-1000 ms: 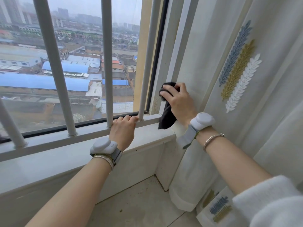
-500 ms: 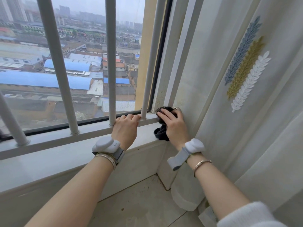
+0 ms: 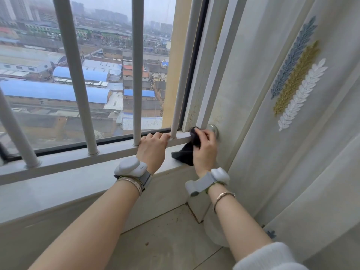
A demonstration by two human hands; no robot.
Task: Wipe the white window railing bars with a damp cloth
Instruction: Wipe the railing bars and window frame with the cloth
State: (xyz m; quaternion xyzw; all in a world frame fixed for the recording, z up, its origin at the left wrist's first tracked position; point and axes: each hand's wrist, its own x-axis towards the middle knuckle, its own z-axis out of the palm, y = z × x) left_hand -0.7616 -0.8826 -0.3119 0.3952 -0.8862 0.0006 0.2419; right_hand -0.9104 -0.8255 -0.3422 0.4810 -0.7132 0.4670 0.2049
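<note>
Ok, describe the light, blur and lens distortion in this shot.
Head view: flat, overcast daylight through the window, no hard shadows or glare; skyline hazy; railing bars bow outward from wide-angle distortion; right hand and dark cloth stay sharp, leftmost bar slightly soft.

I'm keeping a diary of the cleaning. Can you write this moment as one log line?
right hand: holds dark cloth at bar base by curtain | left hand: resting on sill rail | stage: wiping bar foot
</note>
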